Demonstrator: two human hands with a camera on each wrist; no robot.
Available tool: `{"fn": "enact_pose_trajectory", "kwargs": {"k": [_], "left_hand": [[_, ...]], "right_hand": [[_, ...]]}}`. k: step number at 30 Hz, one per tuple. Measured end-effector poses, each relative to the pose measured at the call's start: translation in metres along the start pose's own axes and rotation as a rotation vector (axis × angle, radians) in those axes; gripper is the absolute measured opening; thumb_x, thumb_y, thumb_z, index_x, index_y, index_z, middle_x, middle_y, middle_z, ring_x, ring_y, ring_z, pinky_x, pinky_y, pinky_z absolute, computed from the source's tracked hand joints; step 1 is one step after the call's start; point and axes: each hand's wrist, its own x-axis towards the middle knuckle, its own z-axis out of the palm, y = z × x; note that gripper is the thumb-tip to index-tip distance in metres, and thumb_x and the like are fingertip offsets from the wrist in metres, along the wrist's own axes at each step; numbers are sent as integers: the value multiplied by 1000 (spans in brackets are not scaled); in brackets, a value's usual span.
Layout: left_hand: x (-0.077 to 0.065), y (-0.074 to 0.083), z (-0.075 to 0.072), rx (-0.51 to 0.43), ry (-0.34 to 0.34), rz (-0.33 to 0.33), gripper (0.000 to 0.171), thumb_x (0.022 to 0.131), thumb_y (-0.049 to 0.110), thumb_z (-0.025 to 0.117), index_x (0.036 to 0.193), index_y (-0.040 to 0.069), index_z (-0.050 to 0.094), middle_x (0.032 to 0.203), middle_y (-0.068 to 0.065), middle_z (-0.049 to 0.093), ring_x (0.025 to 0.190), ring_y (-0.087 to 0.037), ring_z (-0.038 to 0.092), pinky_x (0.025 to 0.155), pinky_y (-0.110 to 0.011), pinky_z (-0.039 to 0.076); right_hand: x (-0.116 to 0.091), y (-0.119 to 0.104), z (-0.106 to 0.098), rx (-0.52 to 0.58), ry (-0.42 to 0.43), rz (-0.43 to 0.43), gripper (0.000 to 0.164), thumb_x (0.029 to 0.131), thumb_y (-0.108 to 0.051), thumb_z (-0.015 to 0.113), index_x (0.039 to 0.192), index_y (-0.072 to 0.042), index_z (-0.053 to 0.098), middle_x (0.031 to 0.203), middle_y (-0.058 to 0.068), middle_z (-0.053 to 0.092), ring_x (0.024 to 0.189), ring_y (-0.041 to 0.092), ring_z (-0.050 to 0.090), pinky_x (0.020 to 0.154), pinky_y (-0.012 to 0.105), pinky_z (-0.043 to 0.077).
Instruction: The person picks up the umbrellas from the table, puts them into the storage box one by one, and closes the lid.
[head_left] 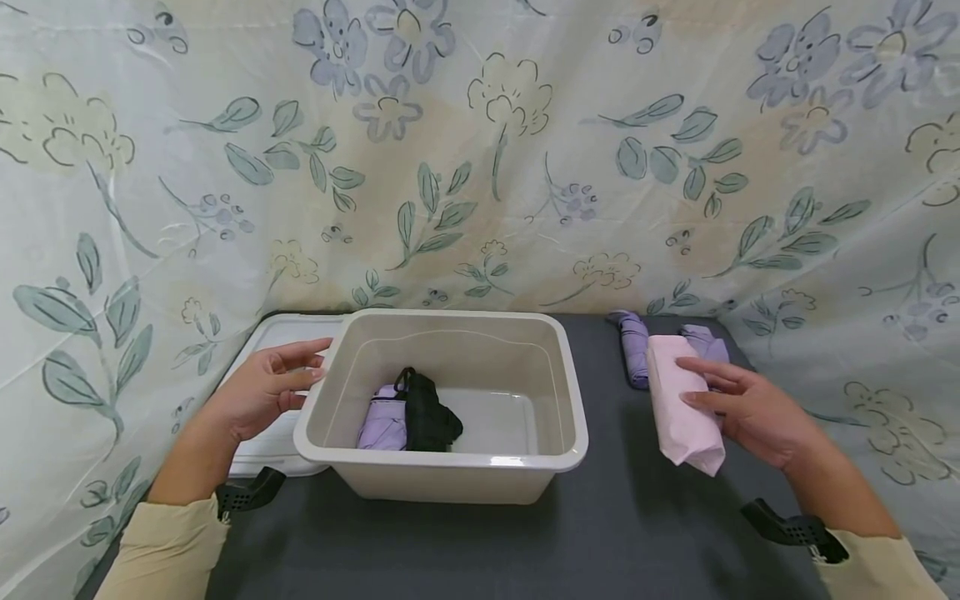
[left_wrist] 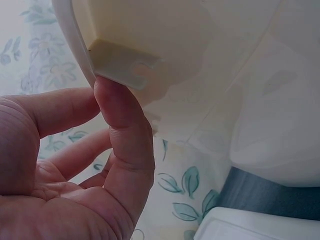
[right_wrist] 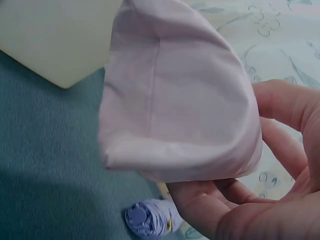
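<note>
My right hand (head_left: 757, 408) grips a pink soft, boxy package (head_left: 678, 400) above the dark table, right of a beige plastic bin (head_left: 450, 483). In the right wrist view, one folded end of the package (right_wrist: 180, 100) faces the camera, with fingers beneath it and at its side. At the bin's left rim, my left hand (head_left: 266, 387) pinches the edge; the left wrist view shows my thumb (left_wrist: 117, 105) right under the rim. Inside the bin lie a purple folded bundle (head_left: 382, 421) and a black cloth bundle (head_left: 429, 412) with a loop.
Two purple rolled bundles, one upright-lying (head_left: 634, 350) and one partly hidden (head_left: 705, 340), lie behind the package. A white lid (head_left: 270, 450) lies under and left of the bin. A floral curtain (head_left: 480, 167) closes off the back and sides of the dark table (head_left: 450, 550).
</note>
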Motion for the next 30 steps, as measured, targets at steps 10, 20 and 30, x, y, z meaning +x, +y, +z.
{"fn": "enact_pose_trajectory", "kwargs": {"k": [10,20,30], "left_hand": [[1,0,-2,-19,-13,7,49,101,6,62,150,10,53,106,2,68,93,-13,74,79,-33,64],[1,1,-1,-32,-16,10,46,101,5,61,146,14,58,106,2,67,92,-12,74,79,-32,64],[2,0,-2,-23,-22,10,47,101,5,62,148,12,56,106,2,69,93,-12,74,79,-32,64]], "right_hand": [[-7,-24,20,103,10,-52,52,102,-9,62,149,-28,54,143,1,30,104,18,62,81,37,62],[-5,-51,39,98,0,-60,59,101,-13,65,155,-25,45,147,-1,32,109,17,60,84,36,61],[3,-73,59,138,-36,-66,62,100,-12,65,156,-25,42,145,1,38,111,18,61,85,38,61]]}}
